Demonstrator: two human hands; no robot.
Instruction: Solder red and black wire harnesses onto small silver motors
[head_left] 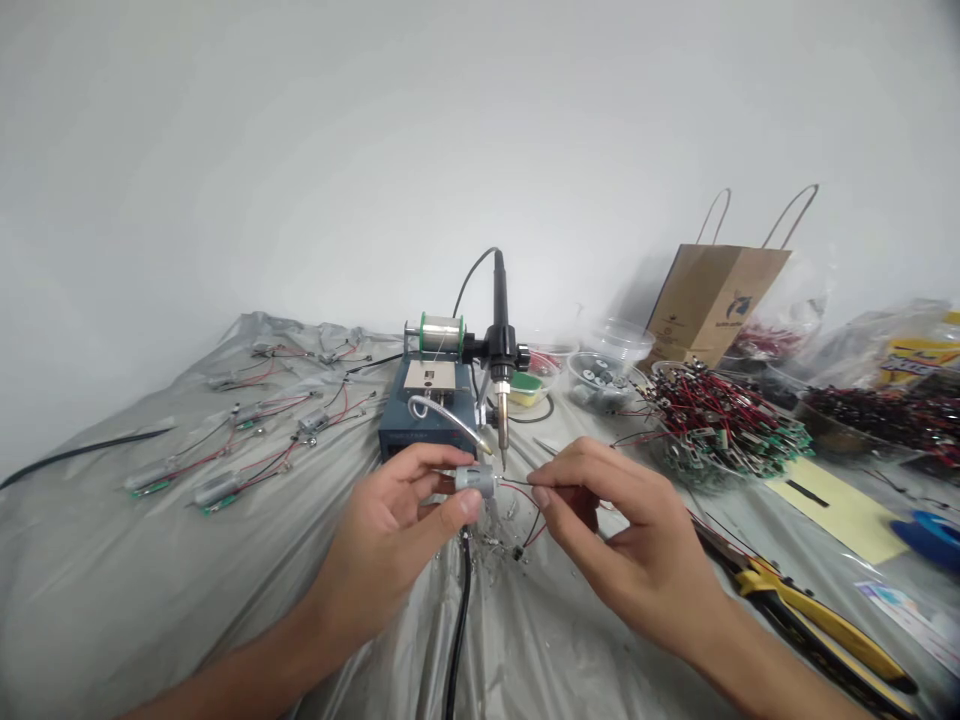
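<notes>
Between the thumb and fingers of my left hand (405, 515) is a small grey cylindrical motor (475, 481), lying on its side just below the soldering iron tip. My right hand (611, 510) pinches a thin black wire (517, 481) whose far end reaches the motor's right end; whether it is joined there I cannot tell. A red wire hangs below with a small black part at its end. The soldering iron (501, 350) is clamped upright, tip down, above the motor. A thin curved metal feed tube (450, 415) points at the same spot.
A blue soldering station (394, 405) carries a solder spool (441, 334). Several wired motors (217, 488) lie at left. Tubs of motors (600, 385) and wired boards (727, 425), a paper bag (709, 300), and yellow-handled pliers (817, 620) sit at right. A black cable (459, 620) runs toward me.
</notes>
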